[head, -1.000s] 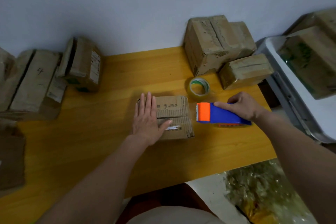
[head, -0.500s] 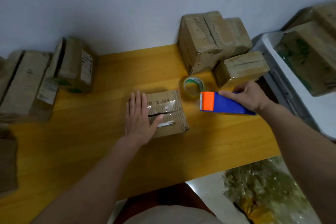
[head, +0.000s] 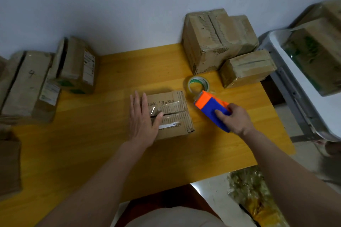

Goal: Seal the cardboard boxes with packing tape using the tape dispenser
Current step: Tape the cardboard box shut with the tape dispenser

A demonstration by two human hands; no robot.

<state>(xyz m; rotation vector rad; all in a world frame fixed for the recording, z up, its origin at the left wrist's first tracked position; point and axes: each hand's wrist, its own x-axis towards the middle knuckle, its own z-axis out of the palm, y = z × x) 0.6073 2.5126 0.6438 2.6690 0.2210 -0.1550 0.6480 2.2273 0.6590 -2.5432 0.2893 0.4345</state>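
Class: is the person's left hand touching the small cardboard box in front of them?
Touching: the head view shows the left hand lying flat on the small cardboard box.

The tabletop (head: 114,153) is yellow wood-look board, smooth with a faint sheen. The small box (head: 171,114) at its middle is matt brown cardboard, its top patched with glossy clear tape and torn, ribbed paper. The tape dispenser (head: 212,108) looks like smooth plastic, orange and blue. The tape roll (head: 198,84) is shiny and clear. The big box (head: 217,38) shows rough, stripped corrugation.
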